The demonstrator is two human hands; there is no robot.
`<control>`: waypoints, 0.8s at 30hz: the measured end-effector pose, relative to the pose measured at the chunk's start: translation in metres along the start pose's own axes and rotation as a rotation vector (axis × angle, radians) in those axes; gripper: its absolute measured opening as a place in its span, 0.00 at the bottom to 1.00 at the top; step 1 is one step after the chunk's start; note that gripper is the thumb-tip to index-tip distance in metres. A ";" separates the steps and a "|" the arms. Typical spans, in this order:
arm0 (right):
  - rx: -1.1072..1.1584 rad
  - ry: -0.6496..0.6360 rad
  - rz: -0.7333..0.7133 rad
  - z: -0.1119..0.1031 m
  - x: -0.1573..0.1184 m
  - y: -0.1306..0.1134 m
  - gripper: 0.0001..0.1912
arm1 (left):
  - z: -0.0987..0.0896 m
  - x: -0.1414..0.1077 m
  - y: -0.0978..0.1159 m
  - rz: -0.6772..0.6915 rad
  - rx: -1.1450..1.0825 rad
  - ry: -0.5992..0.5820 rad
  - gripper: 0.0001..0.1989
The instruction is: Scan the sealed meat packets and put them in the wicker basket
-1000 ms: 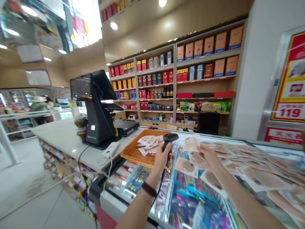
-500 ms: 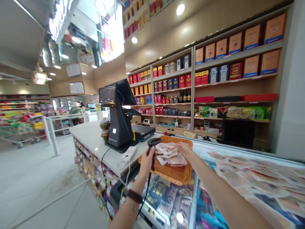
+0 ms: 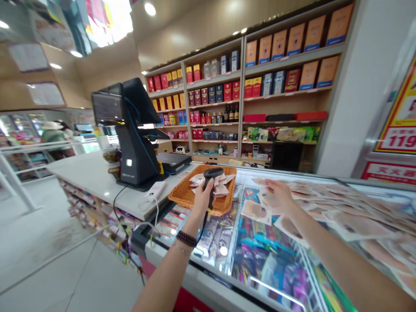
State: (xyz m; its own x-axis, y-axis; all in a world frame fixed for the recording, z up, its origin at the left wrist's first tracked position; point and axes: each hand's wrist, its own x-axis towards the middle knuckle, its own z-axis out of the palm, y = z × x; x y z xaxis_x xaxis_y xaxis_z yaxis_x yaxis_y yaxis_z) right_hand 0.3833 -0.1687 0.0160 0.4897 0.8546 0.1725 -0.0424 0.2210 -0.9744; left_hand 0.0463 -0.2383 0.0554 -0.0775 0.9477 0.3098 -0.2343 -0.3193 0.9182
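Observation:
My left hand [image 3: 204, 195] is wrapped round the handle of a black barcode scanner [image 3: 212, 173], held over an orange wicker basket [image 3: 182, 194]. Several small flat packets [image 3: 221, 189] lie in the basket, partly hidden behind the scanner. To the right, my right hand [image 3: 277, 195] is at the near-left part of a wide spread of flat packets [image 3: 354, 212] on the glass freezer top. Its fingers are on or just above a pale packet; whether they grip it is unclear. A loose packet [image 3: 256, 211] lies just left of that hand.
A black checkout terminal [image 3: 134, 138] stands on the white counter [image 3: 81, 167], with a white device [image 3: 155, 190] and cables in front. Coloured packs show through the freezer glass [image 3: 224, 255]. Shelves of boxes [image 3: 242, 91] line the back wall. A person [image 3: 55, 138] is far left.
My right hand has left the basket and moved right to the spread packets. My left hand still holds the scanner by the basket. The view has turned to the right.

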 end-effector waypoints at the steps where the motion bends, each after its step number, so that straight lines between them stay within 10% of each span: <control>1: -0.051 0.034 -0.024 -0.022 0.000 -0.001 0.04 | 0.013 -0.002 -0.003 0.001 -0.013 -0.041 0.38; 9: -0.507 0.070 -0.150 -0.146 -0.048 0.011 0.10 | 0.108 -0.028 -0.043 -0.108 -0.088 -0.229 0.34; 15: -0.628 -0.166 -0.160 -0.146 -0.072 0.003 0.22 | 0.137 -0.048 -0.080 -0.196 -0.069 -0.342 0.33; 24: -0.407 -0.120 0.008 -0.139 -0.063 0.009 0.23 | 0.130 -0.054 -0.104 -0.194 -0.049 -0.353 0.36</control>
State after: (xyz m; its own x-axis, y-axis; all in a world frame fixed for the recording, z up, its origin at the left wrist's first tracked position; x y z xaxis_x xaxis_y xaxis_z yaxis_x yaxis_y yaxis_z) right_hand 0.4733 -0.2866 -0.0234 0.3846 0.9097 0.1568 0.3137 0.0310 -0.9490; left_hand 0.2011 -0.2567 -0.0243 0.3084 0.9288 0.2054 -0.2580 -0.1261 0.9579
